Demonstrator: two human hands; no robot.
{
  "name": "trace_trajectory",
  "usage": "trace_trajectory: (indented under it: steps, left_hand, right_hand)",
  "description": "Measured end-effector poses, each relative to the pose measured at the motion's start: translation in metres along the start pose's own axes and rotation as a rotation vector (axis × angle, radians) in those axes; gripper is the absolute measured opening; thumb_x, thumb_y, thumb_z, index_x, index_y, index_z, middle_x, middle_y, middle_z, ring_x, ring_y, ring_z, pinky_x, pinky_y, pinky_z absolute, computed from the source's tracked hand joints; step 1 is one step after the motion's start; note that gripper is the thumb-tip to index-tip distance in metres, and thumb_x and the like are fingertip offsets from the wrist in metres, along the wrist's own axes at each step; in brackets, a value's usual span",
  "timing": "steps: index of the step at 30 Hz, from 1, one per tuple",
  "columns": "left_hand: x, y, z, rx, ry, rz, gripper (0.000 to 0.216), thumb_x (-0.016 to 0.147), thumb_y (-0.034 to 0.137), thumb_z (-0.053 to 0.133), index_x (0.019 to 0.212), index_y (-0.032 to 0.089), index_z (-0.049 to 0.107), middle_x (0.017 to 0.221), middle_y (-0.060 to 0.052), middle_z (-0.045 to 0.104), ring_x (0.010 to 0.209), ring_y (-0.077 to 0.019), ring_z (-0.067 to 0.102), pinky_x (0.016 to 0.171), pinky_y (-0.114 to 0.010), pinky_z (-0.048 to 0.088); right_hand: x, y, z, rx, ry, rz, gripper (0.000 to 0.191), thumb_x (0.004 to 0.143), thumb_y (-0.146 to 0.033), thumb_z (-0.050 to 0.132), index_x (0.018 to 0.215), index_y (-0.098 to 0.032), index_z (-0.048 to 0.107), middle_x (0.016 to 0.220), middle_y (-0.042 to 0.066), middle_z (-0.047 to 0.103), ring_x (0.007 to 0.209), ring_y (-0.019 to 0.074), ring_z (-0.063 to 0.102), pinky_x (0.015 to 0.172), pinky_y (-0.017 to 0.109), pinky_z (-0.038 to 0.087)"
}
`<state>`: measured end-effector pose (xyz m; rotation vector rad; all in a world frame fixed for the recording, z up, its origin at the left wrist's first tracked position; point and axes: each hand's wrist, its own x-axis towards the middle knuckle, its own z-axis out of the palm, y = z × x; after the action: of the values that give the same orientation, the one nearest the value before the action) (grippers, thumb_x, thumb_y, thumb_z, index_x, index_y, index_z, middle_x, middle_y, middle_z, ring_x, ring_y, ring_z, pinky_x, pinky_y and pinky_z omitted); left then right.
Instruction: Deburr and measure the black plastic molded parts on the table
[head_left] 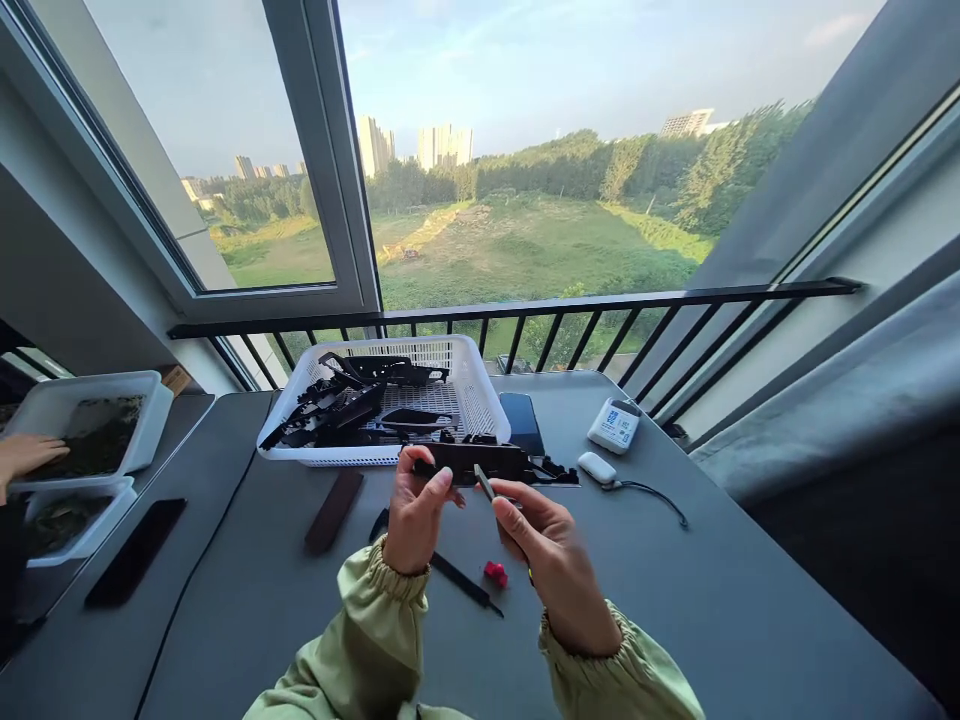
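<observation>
My left hand (pixel 415 510) is closed on the left end of a long black plastic part (pixel 480 462), thumb in front, holding it up at the near edge of the basket. In my right hand (pixel 544 545) is a slim knife (pixel 484 483) with a pointed metal blade. Its tip is at the middle of the plastic part; whether it touches cannot be made out. Similar black plastic parts (pixel 360 400) lie heaped in the white basket (pixel 382 455). Below my hands, a thin black pen-like tool (pixel 469 583) lies on the table, partly hidden by my left wrist, beside a small red lump (pixel 495 574).
A brown case (pixel 334 512), a black phone (pixel 135 553) and a cable (pixel 199 560) lie left. Right are a white box-shaped device (pixel 615 425) and a small white case (pixel 598 468) with a strap. Another person's hand (pixel 30 455) reaches into a plastic tub (pixel 154 420).
</observation>
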<state>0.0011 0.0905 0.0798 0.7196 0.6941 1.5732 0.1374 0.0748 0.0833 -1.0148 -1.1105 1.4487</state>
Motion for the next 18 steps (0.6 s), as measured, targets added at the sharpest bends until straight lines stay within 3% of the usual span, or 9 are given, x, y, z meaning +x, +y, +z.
trace_trajectory:
  steps: [7,13,18]
  left_hand:
    - [-0.047,0.003,-0.009,0.022,0.173,-0.103,0.054,0.061,0.033,0.083,0.086,0.023,0.036,0.063,0.008,0.060,0.053,-0.0084,0.061,0.047,-0.016,0.049]
    - [-0.077,0.010,-0.009,-0.049,0.206,-0.154,0.057,0.056,0.031,0.083,0.092,0.024,0.039,0.064,0.008,0.061,0.055,-0.0095,0.062,0.050,-0.019,0.051]
    - [-0.098,0.010,-0.014,-0.038,0.206,-0.084,0.046,0.061,0.029,0.078,0.091,0.023,0.044,0.070,0.005,0.063,0.059,-0.0103,0.065,0.058,-0.022,0.054]
  right_hand:
    - [-0.034,0.024,0.015,-0.035,-0.026,-0.105,0.048,0.069,-0.058,0.071,0.090,-0.015,0.070,0.046,-0.008,0.033,0.041,0.0055,0.025,0.037,0.022,0.018]
    - [-0.058,0.027,0.030,-0.111,-0.022,-0.203,0.044,0.070,-0.056,0.071,0.086,-0.016,0.071,0.057,-0.004,0.045,0.043,0.0052,0.029,0.037,0.022,0.019]
    - [-0.076,0.025,0.030,-0.129,-0.079,-0.175,0.049,0.072,-0.060,0.067,0.091,-0.015,0.068,0.052,-0.006,0.040,0.042,0.0059,0.030,0.038,0.023,0.021]
